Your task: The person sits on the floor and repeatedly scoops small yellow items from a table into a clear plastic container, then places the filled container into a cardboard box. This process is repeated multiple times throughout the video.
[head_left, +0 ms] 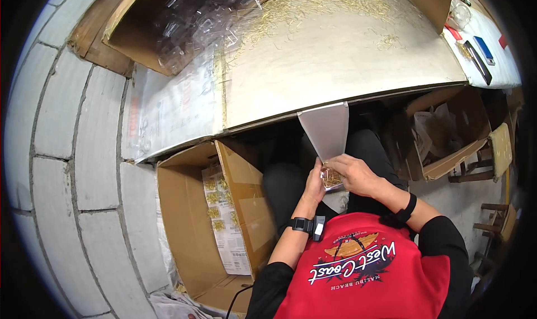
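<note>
Close to my body, both hands are closed around a small clear plastic box [331, 178] full of thin gold-coloured metal pieces. My left hand [314, 183] grips its left side, and my right hand [355, 173] is curled over its right side and top. Behind the box, a narrow white board with raised edges [326, 128] reaches from the table edge down to my hands. Whether my fingers also touch this board is hard to tell. Many loose gold-coloured wire-like pieces [319, 6] lie scattered over the far part of the pale table [335, 67].
At the back left, a cardboard box [131, 31] holds many clear plastic boxes [207, 17]. Left of my legs stands an open carton [184, 218] containing filled boxes [218, 213]. Another carton [447, 168] is at right. A blue object [483, 49] lies at the far right.
</note>
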A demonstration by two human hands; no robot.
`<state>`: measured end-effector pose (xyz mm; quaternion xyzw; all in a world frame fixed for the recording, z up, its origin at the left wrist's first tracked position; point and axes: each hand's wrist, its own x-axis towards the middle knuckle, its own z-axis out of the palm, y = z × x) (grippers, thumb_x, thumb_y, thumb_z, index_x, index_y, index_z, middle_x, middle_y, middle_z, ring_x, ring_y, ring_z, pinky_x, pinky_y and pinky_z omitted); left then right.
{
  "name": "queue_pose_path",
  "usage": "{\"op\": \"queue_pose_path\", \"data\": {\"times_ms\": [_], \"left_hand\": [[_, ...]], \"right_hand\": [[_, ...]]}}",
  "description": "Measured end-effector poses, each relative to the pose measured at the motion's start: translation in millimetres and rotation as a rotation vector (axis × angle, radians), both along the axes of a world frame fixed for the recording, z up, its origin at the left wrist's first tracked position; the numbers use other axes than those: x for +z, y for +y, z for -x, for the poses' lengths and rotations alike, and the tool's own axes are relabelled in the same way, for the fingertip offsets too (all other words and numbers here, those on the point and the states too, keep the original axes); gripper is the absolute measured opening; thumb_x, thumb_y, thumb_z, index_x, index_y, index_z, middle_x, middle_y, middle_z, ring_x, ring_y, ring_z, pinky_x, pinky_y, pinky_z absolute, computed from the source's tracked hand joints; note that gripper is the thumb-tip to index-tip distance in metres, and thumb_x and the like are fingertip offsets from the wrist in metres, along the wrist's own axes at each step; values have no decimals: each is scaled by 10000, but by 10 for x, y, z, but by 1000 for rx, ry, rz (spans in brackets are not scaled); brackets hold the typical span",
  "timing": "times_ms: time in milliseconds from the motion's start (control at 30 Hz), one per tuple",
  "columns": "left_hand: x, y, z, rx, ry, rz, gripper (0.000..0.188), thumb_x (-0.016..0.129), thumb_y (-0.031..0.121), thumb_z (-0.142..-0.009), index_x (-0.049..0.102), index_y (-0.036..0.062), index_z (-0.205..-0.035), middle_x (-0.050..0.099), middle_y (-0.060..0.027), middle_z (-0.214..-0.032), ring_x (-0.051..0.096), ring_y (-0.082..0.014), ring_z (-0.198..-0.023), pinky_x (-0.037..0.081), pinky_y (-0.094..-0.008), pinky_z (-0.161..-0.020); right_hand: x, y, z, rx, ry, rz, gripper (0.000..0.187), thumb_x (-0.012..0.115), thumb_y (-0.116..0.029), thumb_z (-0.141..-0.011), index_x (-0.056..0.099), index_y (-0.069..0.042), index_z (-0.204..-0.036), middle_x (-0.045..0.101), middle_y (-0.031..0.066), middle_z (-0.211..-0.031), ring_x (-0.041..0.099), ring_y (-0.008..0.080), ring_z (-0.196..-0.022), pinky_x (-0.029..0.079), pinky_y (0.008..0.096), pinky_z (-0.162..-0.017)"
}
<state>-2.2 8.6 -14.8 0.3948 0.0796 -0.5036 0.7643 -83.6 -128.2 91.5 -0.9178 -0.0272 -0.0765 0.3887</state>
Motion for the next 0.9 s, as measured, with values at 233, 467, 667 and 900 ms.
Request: {"op": "queue_pose_path", "data": {"times_ms": [233,467,667,900], "left_hand": [[-148,137,50,-100,0,-26,365,432,331,-983,570,24,-1125,643,-81,-1021,644,-186,-907,534,-340,-788],[-14,406,-128,-134,19,88,348,452,234,-933,571,-41,-1112,653,-177,-1043,679,-274,-865,589,-347,-606],[-28,319,-117,-83,-93,-112,328,505,240,-924,582,-37,-1081,666,-144,-943,685,-229,-742,573,-313,-488],[-62,304,-159,-57,-84,-83,300,546,134,-901,541,-45,-1142,649,-136,-972,679,-221,-757,590,-321,-521]], "right_hand": [[-83,5,42,49,0,-91,341,570,36,-681,614,0,-1017,609,154,-1071,584,328,-993,492,388,-853],[752,-1171,-184,-566,-527,195,283,568,49,-771,604,9,-1050,618,184,-1084,604,368,-977,499,395,-839],[560,-2279,-801,-857,-61,428,443,484,-228,-928,441,-24,-1318,379,210,-1407,328,361,-1321,290,418,-1086],[425,-1245,-1305,-385,-144,464,424,470,-241,-932,471,1,-1280,390,202,-1401,322,347,-1332,274,427,-1095]]}}
